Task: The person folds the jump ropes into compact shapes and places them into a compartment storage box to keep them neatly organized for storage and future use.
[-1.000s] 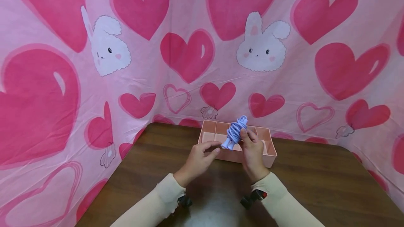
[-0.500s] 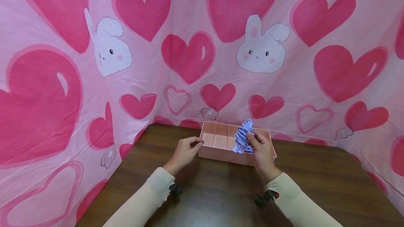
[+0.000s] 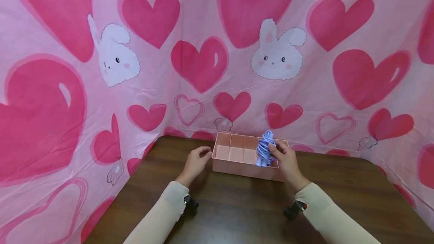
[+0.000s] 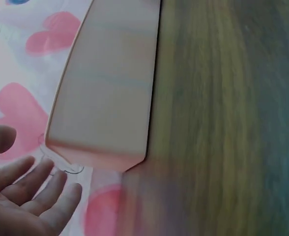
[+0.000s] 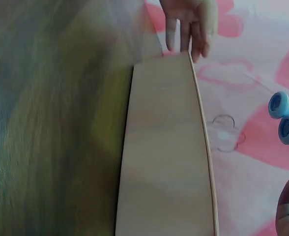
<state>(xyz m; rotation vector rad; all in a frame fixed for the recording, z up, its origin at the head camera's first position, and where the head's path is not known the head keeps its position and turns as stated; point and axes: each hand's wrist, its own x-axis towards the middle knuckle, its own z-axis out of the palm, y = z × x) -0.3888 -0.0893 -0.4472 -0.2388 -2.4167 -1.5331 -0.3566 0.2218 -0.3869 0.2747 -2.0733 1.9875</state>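
Observation:
My right hand [image 3: 287,164] pinches a bundled light-blue jump rope [image 3: 265,147] between thumb and fingers. The rope is wound round its own handles, upright over the right part of a pink divided box [image 3: 242,170]. At the right wrist view's edge show two handle ends [image 5: 288,125] and a few fingertips of that hand. Beside the box's left end is my left hand [image 3: 194,164], holding nothing. Its fingers look loosely bent in the left wrist view, apart from the thumb.
The pink box stands at the back of a dark brown wooden table [image 3: 234,210], its left compartments bare. Close behind hangs a pink cloth [image 3: 234,82] printed with hearts and rabbits, which also rises along the left side.
My left hand has moved left, from the jump rope's handle ends to the box's left end. The right hand has carried the rope to the right and slightly down.

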